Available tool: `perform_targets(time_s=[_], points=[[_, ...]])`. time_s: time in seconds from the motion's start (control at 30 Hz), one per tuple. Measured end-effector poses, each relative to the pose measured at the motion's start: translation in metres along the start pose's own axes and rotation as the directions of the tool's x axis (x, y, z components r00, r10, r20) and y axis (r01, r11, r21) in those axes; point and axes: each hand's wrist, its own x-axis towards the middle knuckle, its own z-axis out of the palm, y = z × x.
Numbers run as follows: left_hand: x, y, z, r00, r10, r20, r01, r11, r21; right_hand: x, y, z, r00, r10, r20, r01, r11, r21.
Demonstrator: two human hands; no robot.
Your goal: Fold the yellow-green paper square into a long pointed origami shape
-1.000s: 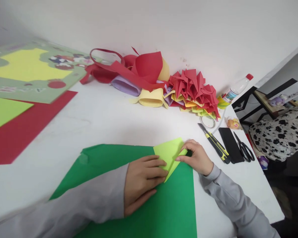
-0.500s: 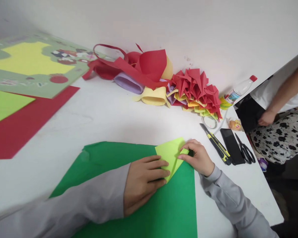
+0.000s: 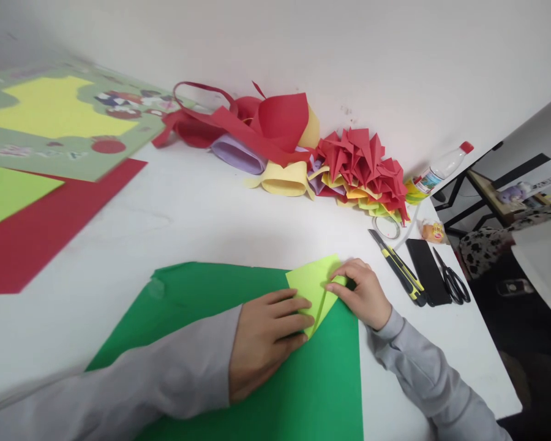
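A small light-green folded paper point(image 3: 311, 282) lies on a large dark-green sheet point(image 3: 303, 380) on the white table point(image 3: 202, 214). My left hand point(image 3: 266, 337) lies flat, its fingertips pressing the folded paper's lower left edge. My right hand point(image 3: 362, 294) pinches the paper's right corner between thumb and fingers. Both sleeves are grey.
Along the wall lie curled red, purple and yellow paper point(image 3: 257, 135) and a heap of folded red paper shapes point(image 3: 362, 165). A utility knife point(image 3: 397, 266), a black flat object point(image 3: 423, 269), scissors point(image 3: 450, 278), a tape roll point(image 3: 388, 226) and a bottle point(image 3: 443, 165) sit right. Red and green sheets point(image 3: 32, 220) lie left.
My hands have barely moved on the folded paper. Another person's arm seen at the right half a second ago has gone from view.
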Motion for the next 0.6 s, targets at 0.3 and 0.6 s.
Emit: perform_targets(time_s=[0.3,0.6], points=[[0.0006,0.001,-0.0006,0.995,-0.079,0.058,0.08,0.997,-0.016,0.0029,-0.0072,0.0047,0.999,-0.033,-0.021,0.03,0.991,-0.127],[-0.0019,-0.0008,-0.0013,0.999,-0.024,0.048,0.023,1.0,0.017,0.005,-0.0075,0.0088,0.997,0.012,-0.077,-0.023,0.989,-0.146]])
